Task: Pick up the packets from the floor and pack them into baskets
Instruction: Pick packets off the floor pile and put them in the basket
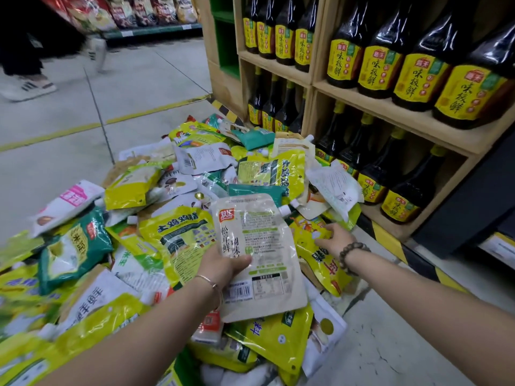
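Left hand: fingers clamped on the beige spout packet, thumb on the printed face, the other fingers hidden behind it. The packet is held up off the pile, spout toward the upper right, barcode end low by the wrist. Thin bangle on that wrist.

Right hand: palm down, fingers apart, resting on the yellow packet at the right edge of the pile. It touches the packet and the packet lies flat on the others. Bead bracelet on that wrist.

Pile of packets: mostly yellow, green and white pouches, many with spouts, heaped loose and overlapping on the floor. It runs from the near left corner of the view up to the foot of the wooden shelf. The far end of the pile touches the black-and-yellow hazard strip along the shelf base.

Shelf: open cubbies packed with dark bottles, yellow labels facing out, upright in rows.

Far side of the floor: a yellow line crosses it beyond the pile. Another person's shoe is blurred at the far left edge, well apart from the pile.

Green edge at the very bottom under the packets: cannot tell what it is
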Available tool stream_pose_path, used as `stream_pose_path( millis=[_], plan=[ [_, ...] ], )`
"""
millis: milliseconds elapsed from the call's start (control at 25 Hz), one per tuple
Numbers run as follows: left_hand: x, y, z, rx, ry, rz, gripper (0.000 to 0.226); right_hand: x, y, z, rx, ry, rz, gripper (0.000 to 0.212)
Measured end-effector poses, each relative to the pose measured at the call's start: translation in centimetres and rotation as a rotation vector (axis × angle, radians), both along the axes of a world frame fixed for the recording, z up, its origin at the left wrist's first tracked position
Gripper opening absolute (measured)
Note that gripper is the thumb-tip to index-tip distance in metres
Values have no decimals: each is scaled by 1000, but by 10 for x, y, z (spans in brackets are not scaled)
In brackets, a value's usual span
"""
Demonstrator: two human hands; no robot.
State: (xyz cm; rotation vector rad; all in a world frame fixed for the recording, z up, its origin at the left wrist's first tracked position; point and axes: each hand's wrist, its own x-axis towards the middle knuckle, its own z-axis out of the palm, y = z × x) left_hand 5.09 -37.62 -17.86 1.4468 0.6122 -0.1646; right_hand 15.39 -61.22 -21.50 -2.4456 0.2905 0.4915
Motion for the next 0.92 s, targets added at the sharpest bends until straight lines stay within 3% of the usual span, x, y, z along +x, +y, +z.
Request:
stream_pose_path(
  millis=[200, 320, 400, 520, 600, 680, 800, 920],
  plan=[
    [-7, 14, -8, 47, 56, -10, 28, 21, -15, -23, -82, 92, 29, 105],
    [-8, 17, -9, 45, 75, -3, 27, 31, -24, -18, -277, 208, 157, 111],
    [-6, 20, -12, 57, 85, -11, 29, 29, -24, -16, -227, 218, 161, 107],
    [-5, 19, -11, 60, 94, -22, 29, 21, -23, -23, -43, 250, -5, 121],
    [-6, 17, -8, 51, 94, -35, 28, 16, -21, -24, -38, 259, -18, 127],
    [-6, 18, -9, 53, 98, -44, 26, 14, -19, -19, -11, 269, -7, 117],
    [-3, 18, -12, 43, 101, -23, 23, 9, -19, -17, 218, 257, -142, 69],
    [1, 15, -15, 2, 77, 41, 20, -4, -14, -15, 381, 201, -186, 53]
  ],
)
